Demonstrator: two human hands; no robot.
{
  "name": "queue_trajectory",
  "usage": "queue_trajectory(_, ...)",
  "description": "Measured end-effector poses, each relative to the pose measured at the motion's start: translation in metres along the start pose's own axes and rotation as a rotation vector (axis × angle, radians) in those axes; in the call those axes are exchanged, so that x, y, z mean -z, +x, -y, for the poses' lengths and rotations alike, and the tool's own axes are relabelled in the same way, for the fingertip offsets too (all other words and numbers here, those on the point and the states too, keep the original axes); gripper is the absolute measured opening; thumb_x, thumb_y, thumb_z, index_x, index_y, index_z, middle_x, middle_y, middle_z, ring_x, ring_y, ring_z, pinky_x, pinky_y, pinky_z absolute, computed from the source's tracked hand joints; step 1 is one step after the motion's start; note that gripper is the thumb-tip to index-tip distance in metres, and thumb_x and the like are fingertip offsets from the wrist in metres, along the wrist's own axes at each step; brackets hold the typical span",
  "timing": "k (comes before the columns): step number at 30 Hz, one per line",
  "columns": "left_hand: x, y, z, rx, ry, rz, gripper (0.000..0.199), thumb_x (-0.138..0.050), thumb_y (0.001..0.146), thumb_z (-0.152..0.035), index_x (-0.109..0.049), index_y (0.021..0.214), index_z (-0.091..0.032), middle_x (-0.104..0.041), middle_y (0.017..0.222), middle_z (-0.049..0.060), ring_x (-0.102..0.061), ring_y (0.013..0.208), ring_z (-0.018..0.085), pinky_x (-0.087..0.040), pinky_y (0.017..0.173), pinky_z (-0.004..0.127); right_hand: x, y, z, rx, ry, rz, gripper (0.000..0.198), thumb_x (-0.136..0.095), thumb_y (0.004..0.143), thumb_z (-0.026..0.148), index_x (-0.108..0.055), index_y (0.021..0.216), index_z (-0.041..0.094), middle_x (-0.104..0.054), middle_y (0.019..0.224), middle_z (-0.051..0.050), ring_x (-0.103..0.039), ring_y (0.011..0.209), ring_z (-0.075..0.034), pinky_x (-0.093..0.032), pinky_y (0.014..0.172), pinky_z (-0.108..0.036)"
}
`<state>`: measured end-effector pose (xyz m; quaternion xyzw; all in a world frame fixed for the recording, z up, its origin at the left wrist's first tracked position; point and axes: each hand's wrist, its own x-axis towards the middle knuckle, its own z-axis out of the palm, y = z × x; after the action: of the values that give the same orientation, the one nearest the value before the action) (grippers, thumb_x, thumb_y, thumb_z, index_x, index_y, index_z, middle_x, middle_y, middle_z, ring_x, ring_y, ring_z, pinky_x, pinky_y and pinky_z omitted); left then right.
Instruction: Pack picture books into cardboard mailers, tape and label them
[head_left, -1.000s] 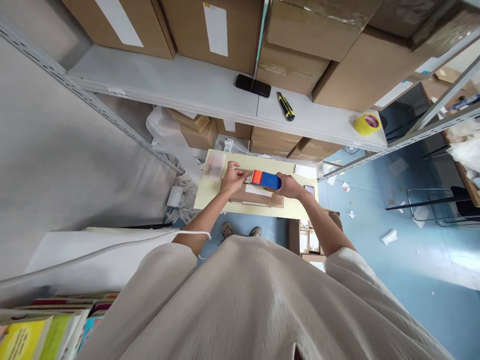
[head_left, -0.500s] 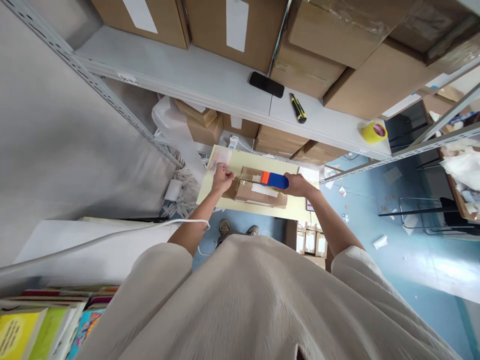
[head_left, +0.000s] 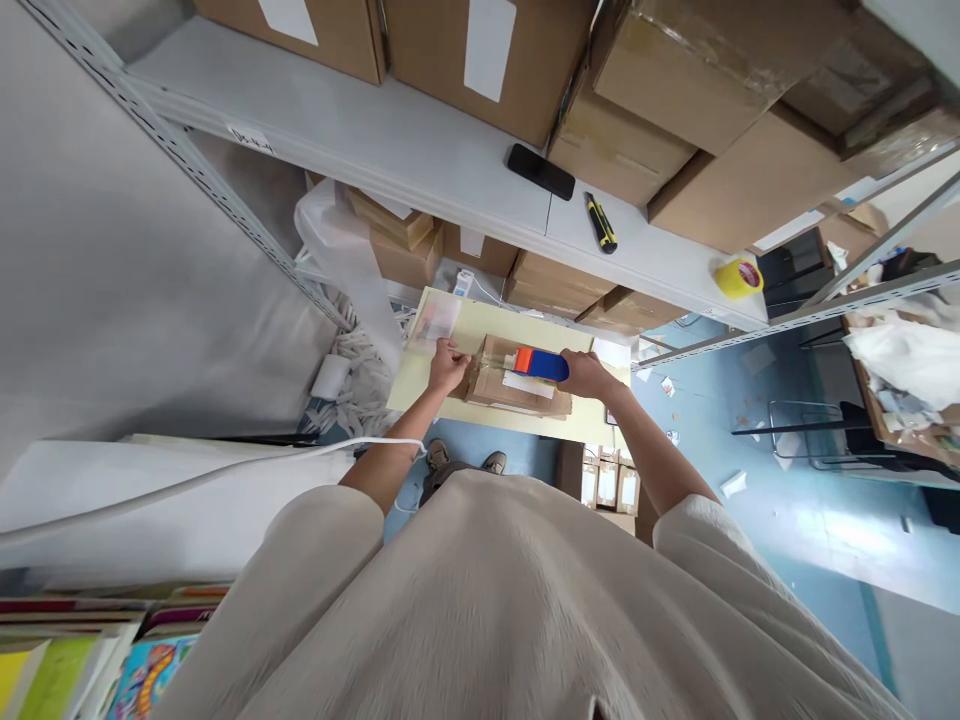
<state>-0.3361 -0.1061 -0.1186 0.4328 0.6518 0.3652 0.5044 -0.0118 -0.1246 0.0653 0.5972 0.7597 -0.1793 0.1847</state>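
A cardboard box [head_left: 499, 388] with a white label [head_left: 529, 384] lies on the pale yellow tabletop [head_left: 480, 318]. My right hand [head_left: 586, 376] is wrapped round the rear of a blue and orange tape dispenser [head_left: 546, 365], whose orange end is over the top of the box. At the box's left end is my left hand [head_left: 448, 368], its thumb and fingers pinched together. Whatever is between those fingers is too small to make out. A translucent pinkish sheet [head_left: 437, 318] lies on the table beyond my left hand.
Above the table's far side runs a grey shelf [head_left: 450, 160] holding large cartons [head_left: 487, 110], a black phone [head_left: 541, 171], a box cutter [head_left: 601, 222] and a yellow tape roll [head_left: 739, 278]. Small labelled boxes [head_left: 607, 484] are stacked below right. A white cable [head_left: 225, 480] crosses at left.
The camera view has shifted slightly. The tape dispenser, in my right hand, is a little farther left over the box. My left hand keeps its pinch by the box's left end.
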Motion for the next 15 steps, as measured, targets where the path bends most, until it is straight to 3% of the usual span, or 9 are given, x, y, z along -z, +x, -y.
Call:
queue_trajectory(7,-0.022,-0.008,0.004,-0.075,0.003,0.002,0.031,-0.073,0.086,-0.017,-0.054,0.107,-0.028,-0.073,0.092,0.003,-0.076,0.096,0.026,-0.057,0.099,0.041,-0.004,0.003,-0.001,-0.031,0.017,-0.003,0.035,-0.076,0.091,0.037,-0.06,0.12,0.024,-0.081,0.119,-0.014,-0.074,0.11,-0.034,-0.047,0.106,-0.042)
queue_trajectory(12,-0.016,-0.017,0.001,-0.149,0.024,-0.006,0.025,-0.072,0.085,-0.015,-0.055,0.097,-0.028,-0.073,0.097,0.005,-0.075,0.098,0.026,-0.059,0.101,0.041,-0.001,0.0,0.001,-0.046,0.023,0.009,0.037,-0.077,0.09,0.037,-0.059,0.12,0.024,-0.081,0.119,-0.014,-0.074,0.112,-0.035,-0.047,0.107,-0.043)
queue_trajectory(15,-0.01,-0.024,-0.003,-0.243,0.001,0.037,0.018,-0.065,0.09,-0.014,-0.06,0.101,-0.027,-0.078,0.106,0.007,-0.076,0.104,0.026,-0.059,0.104,0.041,0.001,-0.001,0.004,-0.046,0.023,0.015,0.036,-0.077,0.09,0.036,-0.06,0.119,0.024,-0.081,0.119,-0.015,-0.074,0.112,-0.035,-0.047,0.106,-0.043)
